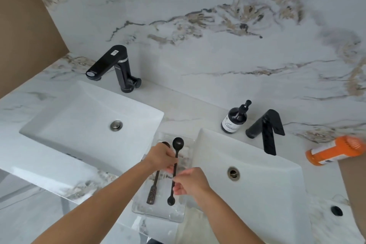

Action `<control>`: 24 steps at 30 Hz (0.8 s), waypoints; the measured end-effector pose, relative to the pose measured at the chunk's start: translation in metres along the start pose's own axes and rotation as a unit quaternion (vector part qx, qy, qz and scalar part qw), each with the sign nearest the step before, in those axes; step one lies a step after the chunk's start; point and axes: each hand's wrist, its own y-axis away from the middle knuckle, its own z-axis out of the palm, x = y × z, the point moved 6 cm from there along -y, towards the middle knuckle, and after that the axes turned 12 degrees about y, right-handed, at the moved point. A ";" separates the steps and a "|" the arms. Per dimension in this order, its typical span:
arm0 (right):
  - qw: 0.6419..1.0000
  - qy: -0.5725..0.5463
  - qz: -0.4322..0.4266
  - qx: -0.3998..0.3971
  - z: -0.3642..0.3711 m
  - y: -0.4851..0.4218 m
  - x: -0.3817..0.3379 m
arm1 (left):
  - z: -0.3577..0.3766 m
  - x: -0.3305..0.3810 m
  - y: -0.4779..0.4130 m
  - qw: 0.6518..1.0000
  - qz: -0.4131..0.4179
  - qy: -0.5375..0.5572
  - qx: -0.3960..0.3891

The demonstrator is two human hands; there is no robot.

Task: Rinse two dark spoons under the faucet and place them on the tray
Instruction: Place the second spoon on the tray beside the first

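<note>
Dark round-ended spoon (175,166) pinched by both hands, left (160,157) and right (191,181), over the clear tray (174,216).

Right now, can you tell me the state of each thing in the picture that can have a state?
Long dark round-bowled spoon: over the tray, held by both hands.
Dark flat-handled spoon: on the tray, bowl under the left hand.
Clear rectangular tray: flat between the sinks.
Left hand: gripping.
Right hand: pinching.
Black left faucet: no water.
Black right faucet: no water.
Orange bottle: lying down.
Dark pump bottle: upright.
</note>
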 end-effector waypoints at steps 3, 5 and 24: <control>0.998 0.046 0.030 0.019 0.010 -0.007 0.002 | 0.008 -0.016 -0.007 0.999 -0.051 -0.013 -0.014; 0.994 0.097 0.035 0.041 0.012 -0.013 0.001 | 0.010 -0.022 -0.012 0.998 -0.065 -0.027 -0.004; 0.977 0.139 0.027 0.160 0.036 -0.024 -0.003 | 0.023 -0.040 -0.024 0.993 -0.065 -0.093 0.026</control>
